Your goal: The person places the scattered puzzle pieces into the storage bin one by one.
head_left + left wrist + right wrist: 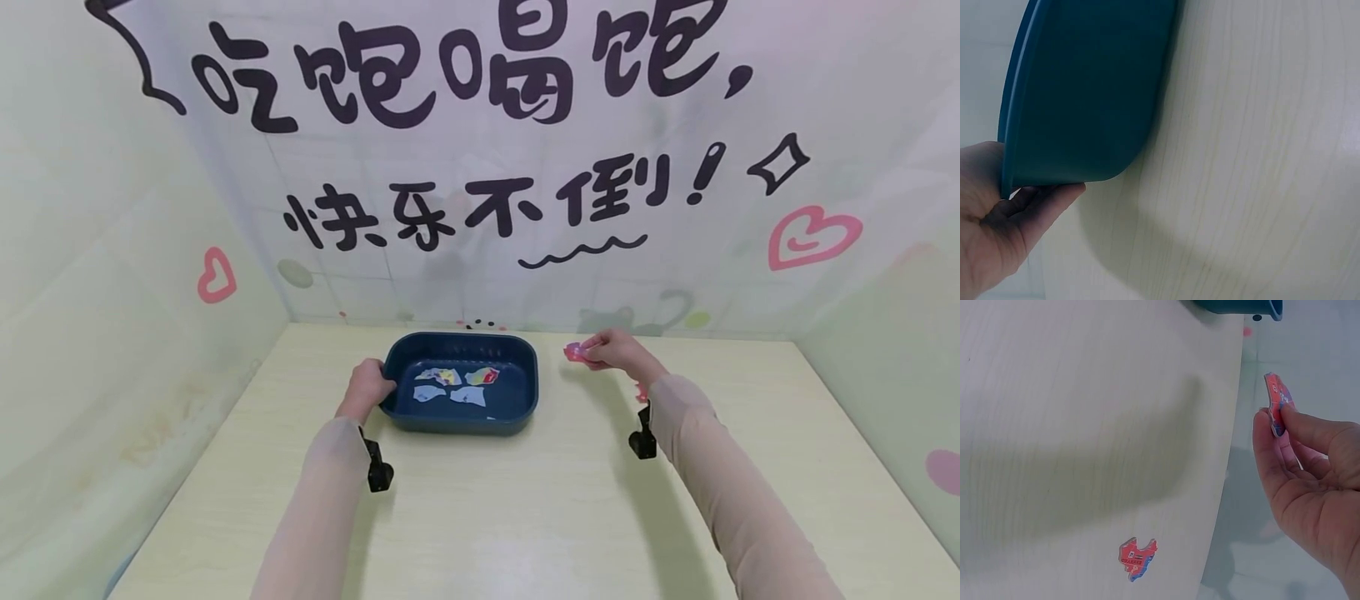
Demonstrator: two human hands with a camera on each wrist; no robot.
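My left hand grips the left rim of a dark blue rectangular basin, fingers under the lip in the left wrist view. Inside the basin lie several flat irregular puzzle pieces, among them a yellow-and-red one and a pale blue one. To the basin's right, my right hand pinches a pink-red puzzle piece between thumb and fingers, held above the table. Another red puzzle piece with blue edges lies on the table; in the head view my right wrist partly hides it.
The pale wood-grain table meets a printed cloth backdrop just behind the basin. Cloth sides close in the table at left and right. A small black camera is strapped to my right wrist, another to my left.
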